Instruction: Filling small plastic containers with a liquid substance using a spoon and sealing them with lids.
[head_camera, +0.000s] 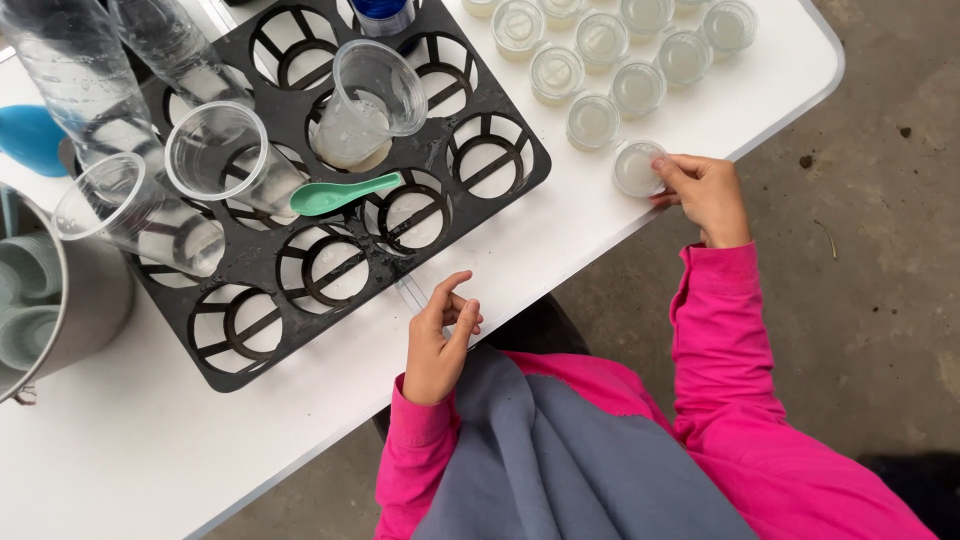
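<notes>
On the white bench (620, 240), right of the black cup tray (500, 190), your right hand (705, 190) pinches a small lidded clear cup (636, 168) at the bench edge. It looks light, thin-walled and slippery; grip it by the rim. Your left hand (438, 340), below the tray, hangs loosely curled and empty.

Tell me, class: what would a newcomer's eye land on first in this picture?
Likely the black cup tray at the left of the white table, with clear plastic cups and a green spoon. Next, the right hand touching a small lidded cup at the table's edge.
</notes>
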